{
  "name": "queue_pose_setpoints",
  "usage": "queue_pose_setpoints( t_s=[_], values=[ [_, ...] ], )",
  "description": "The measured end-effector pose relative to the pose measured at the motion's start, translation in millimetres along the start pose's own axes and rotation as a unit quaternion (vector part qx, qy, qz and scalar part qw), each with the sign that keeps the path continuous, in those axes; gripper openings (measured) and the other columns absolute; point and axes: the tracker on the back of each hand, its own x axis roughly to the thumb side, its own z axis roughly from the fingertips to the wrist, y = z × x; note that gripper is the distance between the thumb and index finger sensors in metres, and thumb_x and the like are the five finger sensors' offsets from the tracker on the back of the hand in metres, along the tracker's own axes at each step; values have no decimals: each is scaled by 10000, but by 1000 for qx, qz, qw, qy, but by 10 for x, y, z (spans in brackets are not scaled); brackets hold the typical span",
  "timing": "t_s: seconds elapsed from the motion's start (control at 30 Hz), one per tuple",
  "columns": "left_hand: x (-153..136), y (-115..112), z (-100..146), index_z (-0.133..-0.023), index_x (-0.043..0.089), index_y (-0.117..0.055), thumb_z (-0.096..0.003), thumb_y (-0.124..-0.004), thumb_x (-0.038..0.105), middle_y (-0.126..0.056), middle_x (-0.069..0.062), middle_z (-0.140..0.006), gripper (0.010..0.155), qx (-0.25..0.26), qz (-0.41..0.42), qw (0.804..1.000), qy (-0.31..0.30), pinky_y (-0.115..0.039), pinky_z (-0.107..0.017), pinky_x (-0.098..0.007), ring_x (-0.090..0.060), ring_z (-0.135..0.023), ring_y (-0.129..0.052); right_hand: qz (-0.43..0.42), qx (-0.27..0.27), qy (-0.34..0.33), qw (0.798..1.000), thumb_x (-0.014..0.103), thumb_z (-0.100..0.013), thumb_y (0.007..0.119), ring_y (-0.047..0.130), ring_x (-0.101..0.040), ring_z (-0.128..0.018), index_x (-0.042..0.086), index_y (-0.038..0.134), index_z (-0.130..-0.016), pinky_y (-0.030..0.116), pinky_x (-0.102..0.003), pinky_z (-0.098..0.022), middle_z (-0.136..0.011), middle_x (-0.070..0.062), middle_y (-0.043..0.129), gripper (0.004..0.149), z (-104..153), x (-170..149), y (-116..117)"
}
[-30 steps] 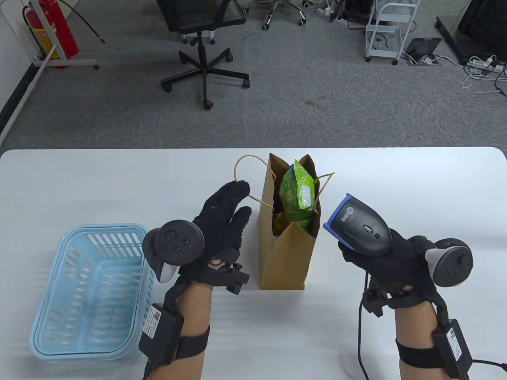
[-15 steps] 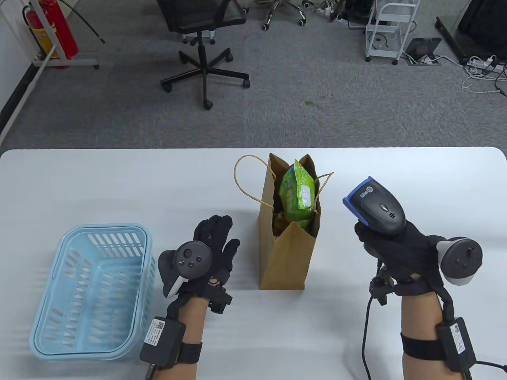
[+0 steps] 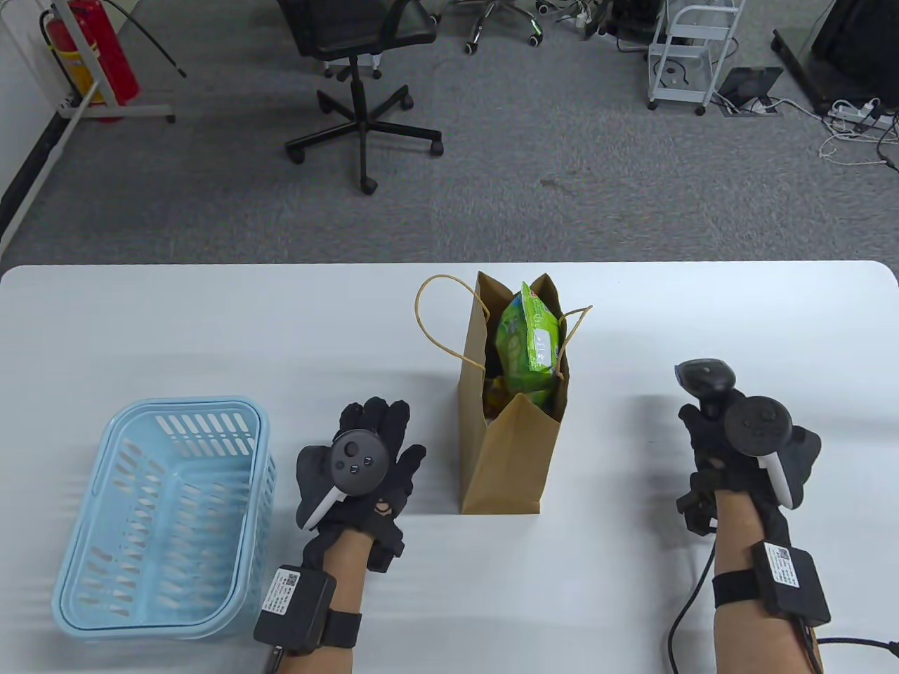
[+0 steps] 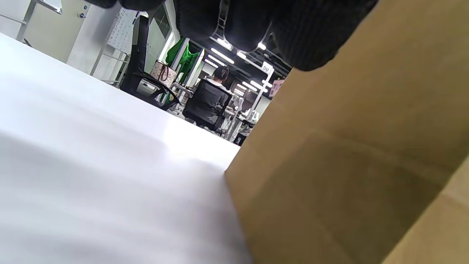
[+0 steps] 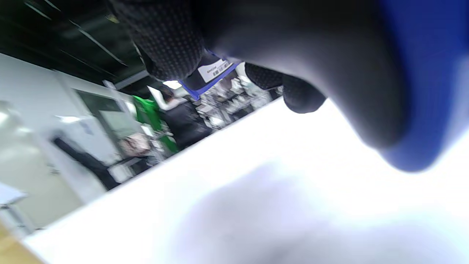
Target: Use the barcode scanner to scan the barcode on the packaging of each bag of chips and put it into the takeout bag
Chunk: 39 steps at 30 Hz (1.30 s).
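Right hand (image 3: 744, 449) gripping barcode scanner (image 3: 706, 379) low, right of takeout bag (image 3: 509, 421) (green bag of chips (image 3: 528, 340) upright inside), left hand (image 3: 362, 467) flat and relaxed just left of it; best to lower scanner gently, cord slack.

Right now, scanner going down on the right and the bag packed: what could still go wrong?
1. The green chip bag sticks out above the rim of the paper takeout bag; the tall, narrow bag may tip if bumped.
2. The left hand rests beside that bag, and its rope handle loops out toward it; a finger could snag it.
3. The right hand grips the barcode scanner; its cable trails off the table edge and could drag.
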Motion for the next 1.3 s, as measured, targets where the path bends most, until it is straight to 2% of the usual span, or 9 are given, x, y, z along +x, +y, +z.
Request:
queue_pose_setpoints(
  t_s=[0.17, 0.47, 0.67, 0.73, 0.83, 0.97, 1.1, 1.17, 1.3],
  values=[
    [-36, -63, -30, -1142, 58, -557, -547, -756, 383, -410, -306, -1154, 707, -25, -12, 1000, 7, -390, -643, -761, -664, -996, -307, -4, 33, 82, 996, 417, -592, 784, 922, -513, -662, -82, 678, -987, 811, -548, -446, -864, -313, 787, 645, -60, -301, 96],
    [-85, -100, -34, -1150, 65, -533, -546, -758, 383, -389, -309, -1155, 719, -36, -10, 999, 16, -378, -643, -764, -664, -997, -287, 21, 77, 113, 990, 449, -586, 785, 814, -577, -722, -87, 791, -941, 741, -609, -497, -904, -368, 700, 643, -98, -442, 183],
    [-75, -136, -42, -1150, 64, -531, -545, -758, 385, -385, -308, -1156, 721, -46, -7, 999, 13, -379, -643, -764, -665, -997, -285, 77, 69, 103, 989, 447, -588, 776, 815, -571, -731, -90, 770, -952, 739, -613, -505, -911, -363, 699, 649, -95, -389, 247],
    [-74, -157, -48, -1150, 65, -530, -545, -757, 388, -381, -308, -1157, 723, -53, -13, 998, 13, -377, -644, -764, -664, -997, -284, 88, 69, 104, 988, 452, -581, 766, 781, -597, -755, -148, 697, -1003, 720, -632, -514, -945, -397, 643, 737, -87, -365, 236],
    [-89, -140, -44, -1153, 67, -523, -546, -756, 389, -372, -307, -1159, 725, -53, -10, 998, 14, -373, -644, -765, -661, -999, -279, 93, 50, 100, 989, 499, -557, 745, 674, -673, -831, -224, 435, -1106, 696, -647, -527, -1022, -467, 482, 959, -52, -283, 135],
    [-88, -135, -71, -1157, 72, -507, -546, -759, 385, -361, -300, -1163, 731, -60, -8, 998, 11, -365, -647, -766, -661, -1002, -267, 116, -12, 54, 992, 504, -571, 709, 597, -713, -868, -221, 340, -1118, 681, -656, -534, -1050, -486, 392, 981, 59, 12, -28],
    [-83, -138, -64, -1161, 75, -489, -546, -755, 392, -354, -297, -1165, 741, -62, -13, 998, 8, -360, -647, -767, -660, -1003, -261, 103, -53, -51, 992, 473, -599, 679, 612, -701, -869, -192, 347, -1124, 685, -652, -541, -1066, -477, 395, 909, 300, 465, -135],
    [-78, -134, -57, -1164, 75, -478, -548, -752, 396, -349, -291, -1168, 747, -59, -6, 998, 4, -357, -646, -767, -661, -1002, -255, 108, -60, -102, 987, 466, -605, 666, 622, -695, -873, -179, 359, -1127, 680, -664, -555, -1077, -475, 403, 885, 433, 658, -134],
    [-60, -118, -44, -1170, 80, -454, -550, -738, 418, -326, -279, -1176, 761, -60, -6, 998, -4, -342, -642, -773, -658, -1003, -234, 91, -15, -220, 971, 462, -608, 641, 527, -735, -944, -142, 347, -1140, 590, -753, -625, -1112, -470, 374, 857, 716, 927, -2]
  ],
)
